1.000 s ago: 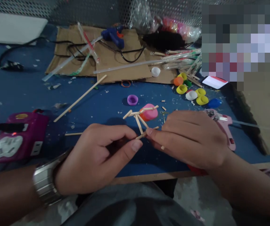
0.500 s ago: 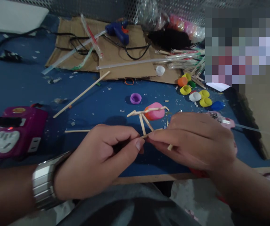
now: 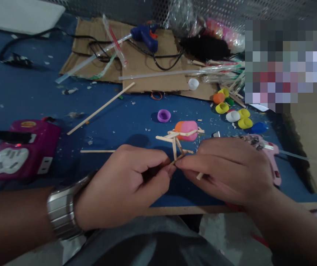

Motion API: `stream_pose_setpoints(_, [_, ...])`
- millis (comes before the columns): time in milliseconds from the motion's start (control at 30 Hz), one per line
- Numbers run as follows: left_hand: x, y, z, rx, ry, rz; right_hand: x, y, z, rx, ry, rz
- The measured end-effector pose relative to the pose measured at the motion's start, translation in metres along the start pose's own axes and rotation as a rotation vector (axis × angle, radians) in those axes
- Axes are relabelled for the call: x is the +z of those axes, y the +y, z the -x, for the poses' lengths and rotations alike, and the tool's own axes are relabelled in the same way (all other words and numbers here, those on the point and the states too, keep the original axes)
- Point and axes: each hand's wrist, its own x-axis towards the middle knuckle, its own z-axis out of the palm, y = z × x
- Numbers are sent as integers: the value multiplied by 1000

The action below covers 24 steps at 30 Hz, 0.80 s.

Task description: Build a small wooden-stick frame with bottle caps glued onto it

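Observation:
A small frame of joined wooden sticks (image 3: 174,147) is pinched between my two hands above the blue table's front part. My left hand (image 3: 136,184), with a metal watch at the wrist, grips its lower end between thumb and forefinger. Close beside it, my right hand (image 3: 227,170) pinches the same frame; a short stick end (image 3: 200,176) pokes out below its fingers. Behind the frame lies a pink and orange cap (image 3: 186,130), partly covered by the sticks. A purple cap (image 3: 164,116) rests a little farther back.
Loose sticks (image 3: 100,109) lie to the left, near a magenta power box (image 3: 20,151). A blue glue gun (image 3: 145,37) rests on cardboard (image 3: 152,81) at the back. Several coloured caps (image 3: 233,116) and a pink glue gun (image 3: 271,159) are on the right.
The stick frame has turned and tilted in my fingers, its upper sticks now crossing differently. Both hands keep their pinch. The whole view has shifted slightly.

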Motion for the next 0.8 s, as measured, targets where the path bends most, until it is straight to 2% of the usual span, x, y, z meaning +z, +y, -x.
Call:
stream_pose_setpoints(167, [2,-3,0,33,1,-40,3,2,1,-11,-9,-76])
stream_pose_setpoints(367, [4,-4,0,57,2,-71,5,0,0,-61,0,-41])
stream_pose_setpoints(667, [4,-4,1,69,7,-63,11,0,1,-54,-23,-18])
stream_pose_setpoints(800, [2,-4,2,54,9,-34,10,-1,0,7,-28,-56])
